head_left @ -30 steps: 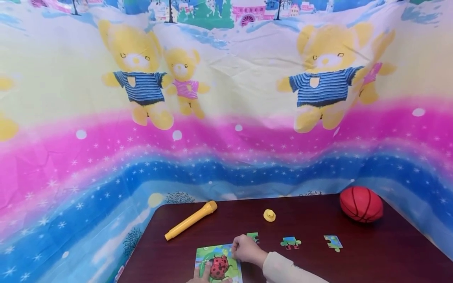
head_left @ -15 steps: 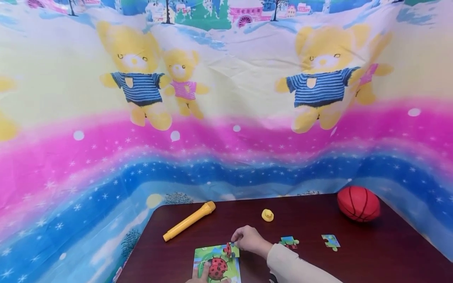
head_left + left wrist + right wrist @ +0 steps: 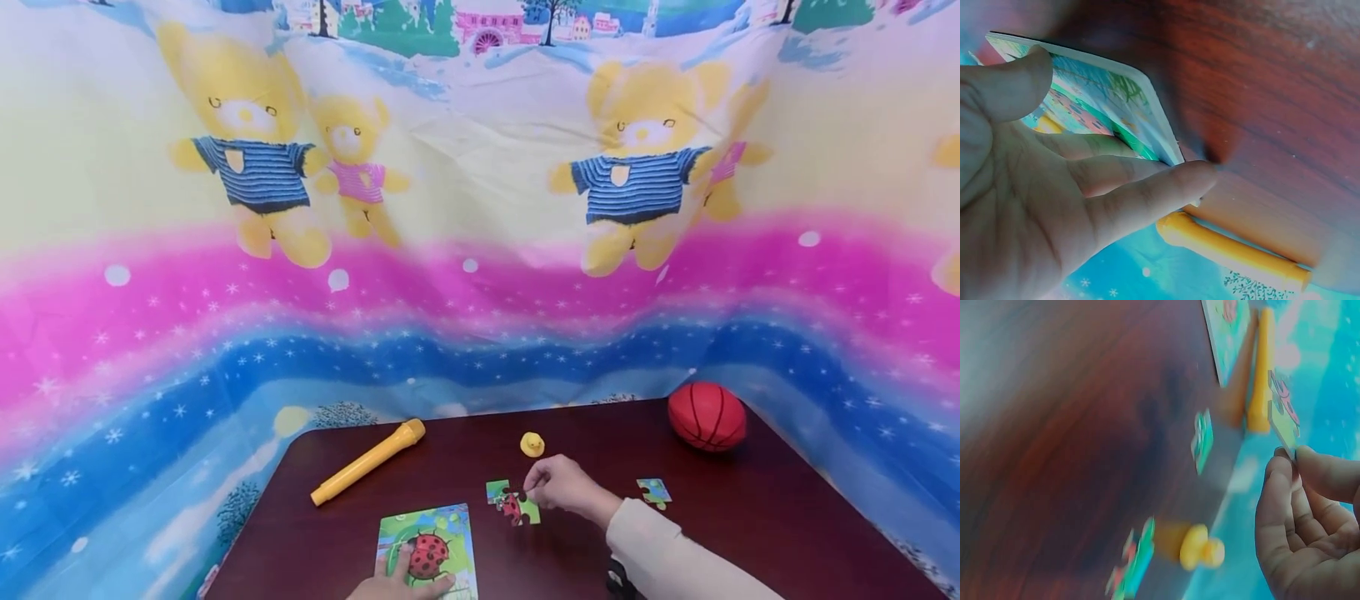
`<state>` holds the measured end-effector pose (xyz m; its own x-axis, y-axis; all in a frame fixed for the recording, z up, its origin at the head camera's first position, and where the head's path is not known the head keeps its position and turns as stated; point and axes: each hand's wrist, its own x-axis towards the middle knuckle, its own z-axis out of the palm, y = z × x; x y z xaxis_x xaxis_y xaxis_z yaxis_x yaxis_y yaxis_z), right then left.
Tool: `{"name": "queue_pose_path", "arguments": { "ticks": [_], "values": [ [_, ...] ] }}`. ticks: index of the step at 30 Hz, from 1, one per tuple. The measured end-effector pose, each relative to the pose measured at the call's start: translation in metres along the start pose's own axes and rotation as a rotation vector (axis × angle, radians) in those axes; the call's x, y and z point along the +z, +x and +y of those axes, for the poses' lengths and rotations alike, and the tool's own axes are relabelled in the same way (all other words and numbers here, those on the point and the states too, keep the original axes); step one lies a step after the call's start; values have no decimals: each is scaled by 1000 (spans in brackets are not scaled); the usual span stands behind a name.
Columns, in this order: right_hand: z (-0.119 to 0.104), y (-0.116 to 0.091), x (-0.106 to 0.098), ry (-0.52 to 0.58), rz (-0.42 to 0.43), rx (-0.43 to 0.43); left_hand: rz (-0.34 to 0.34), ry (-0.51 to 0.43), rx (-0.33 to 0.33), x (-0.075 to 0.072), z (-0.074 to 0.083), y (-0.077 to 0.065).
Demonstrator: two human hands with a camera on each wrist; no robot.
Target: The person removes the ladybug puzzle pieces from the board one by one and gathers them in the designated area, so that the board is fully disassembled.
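Along the left of the table [image 3: 307, 542], a yellow toy microphone [image 3: 367, 463] slants from near left to far right. Nearer, the left hand [image 3: 401, 582] rests on the puzzle board [image 3: 459, 537], its fingers stretched out and clasping nothing. That board, with its ladybug picture, runs out of my sight at the near end, so I can't tell its long axis; the left hand is plainly the closer one to it. Farther right, a loose green-and-blue piece [image 3: 495, 488] lies on the table, partly behind the held piece [image 3: 513, 508]. The right hand [image 3: 566, 487] pinches that held piece, red and green, between thumb and fingertips by its right-hand edge, so it juts leftward from the grip and looks raised. What counts most, I'd judge, is that the board lies left of this grip and nearer, well apart from it. Beyond the right hand stands a yellow duck [image 3: 532, 444]; another loose piece [image 3: 1135, 559] shows only from the right wrist. Farthest right come the last piece [image 3: 655, 492] and a red ball [image 3: 707, 417].
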<state>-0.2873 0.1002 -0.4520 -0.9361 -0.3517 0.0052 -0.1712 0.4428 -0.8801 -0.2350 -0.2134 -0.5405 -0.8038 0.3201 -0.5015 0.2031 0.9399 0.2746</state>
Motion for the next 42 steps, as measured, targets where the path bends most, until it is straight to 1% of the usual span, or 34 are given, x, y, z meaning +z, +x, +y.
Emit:
{"name": "queue_pose_path", "arguments": {
  "ticks": [2, 3, 4, 6, 9, 11, 16, 20, 24, 27, 31, 34, 36, 39, 42],
  "values": [
    [2, -3, -12, 3, 29, 11, 31, -1, 3, -1, -6, 0],
    [3, -5, -18, 13, 40, 22, 43, -7, 19, 0, -10, 2],
    [5, -7, -24, 18, 49, 29, 44, -13, 26, 1, -14, 4],
    [10, -12, -36, 40, 59, 34, 29, -29, 31, 5, -23, 11],
    [22, -18, -51, 57, 78, 39, -4, -66, 6, 13, -32, 21],
    [31, -22, -62, 60, 94, 43, -11, -59, 0, 16, -36, 27],
    [54, -35, -83, 73, 137, 82, 31, -30, 23, 18, -38, 32],
    [68, -47, -92, 73, 122, 109, 23, -26, 9, 17, -32, 29],
    [79, -59, -101, 42, 128, 122, 27, -28, 14, 13, -24, 20],
    [88, -66, -110, 18, 151, 136, 46, -25, 33, 6, -11, 8],
    [104, -70, -118, 26, 181, 180, 39, -24, 45, -6, 9, -14],
    [111, -71, -123, 9, 214, 205, 33, -39, 55, -11, 16, -22],
    [115, -72, -124, -35, 241, 216, 34, -41, 65, -9, 12, -19],
    [118, -73, -126, -154, 279, 222, 49, -46, 83, 3, -10, 1],
    [121, -75, -130, -298, 290, 213, 74, -28, 120, -2, -6, -7]
  ]
}}
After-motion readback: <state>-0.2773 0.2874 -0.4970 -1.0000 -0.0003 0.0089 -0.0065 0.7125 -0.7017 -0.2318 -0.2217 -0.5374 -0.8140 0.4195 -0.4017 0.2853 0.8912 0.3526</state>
